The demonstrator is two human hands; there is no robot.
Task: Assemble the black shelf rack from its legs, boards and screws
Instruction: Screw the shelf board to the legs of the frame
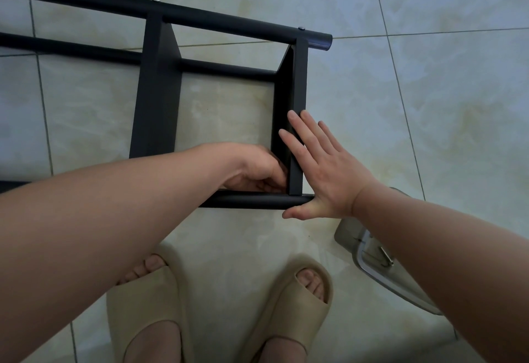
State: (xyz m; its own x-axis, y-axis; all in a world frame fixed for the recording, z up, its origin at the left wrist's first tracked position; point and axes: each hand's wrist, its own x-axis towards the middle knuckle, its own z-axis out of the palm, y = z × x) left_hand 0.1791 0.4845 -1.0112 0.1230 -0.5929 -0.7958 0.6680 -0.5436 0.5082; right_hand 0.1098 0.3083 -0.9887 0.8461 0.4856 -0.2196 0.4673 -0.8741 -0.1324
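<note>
The black shelf rack (160, 82) lies on its side on the tiled floor, with round tube legs and flat boards joined. Two screw heads show on the far leg (200, 17). My right hand (320, 168) lies flat with straight fingers against the outer face of the end board (297, 82), its thumb beside the near leg (252, 201). My left hand (257, 170) reaches inside the frame with fingers curled at the corner where the end board meets the near leg. What those fingers hold is hidden.
A clear plastic tray (369, 251) with a small metal part in it lies on the floor at the right, partly under my right forearm. My feet in beige slippers (148, 311) stand just in front of the rack. Pale floor tiles (429, 90) surround everything.
</note>
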